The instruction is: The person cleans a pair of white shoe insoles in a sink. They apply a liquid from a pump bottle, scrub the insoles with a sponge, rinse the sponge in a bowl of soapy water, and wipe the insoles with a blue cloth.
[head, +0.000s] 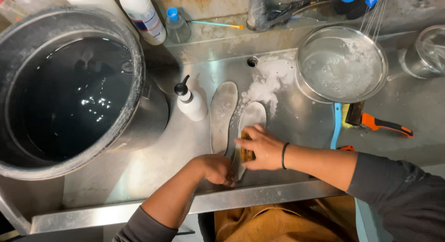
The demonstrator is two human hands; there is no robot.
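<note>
Two pale shoe insoles lie side by side on the wet steel sink top (153,163). The left insole (223,107) lies bare. On the right insole (253,116), soapy and foam-streaked, my right hand (260,147) presses a small brown scrubbing brush (245,154). A black band circles that wrist. My left hand (217,169) is curled at the near end of the insoles, pinning the right one down by its heel.
A large dark pot of water (69,94) fills the left. A small white pump bottle (191,102) stands beside the insoles. A steel bowl of foamy water (341,63) sits under a running stream at right. An orange-handled tool (380,125) and blue handle (336,126) lie nearby.
</note>
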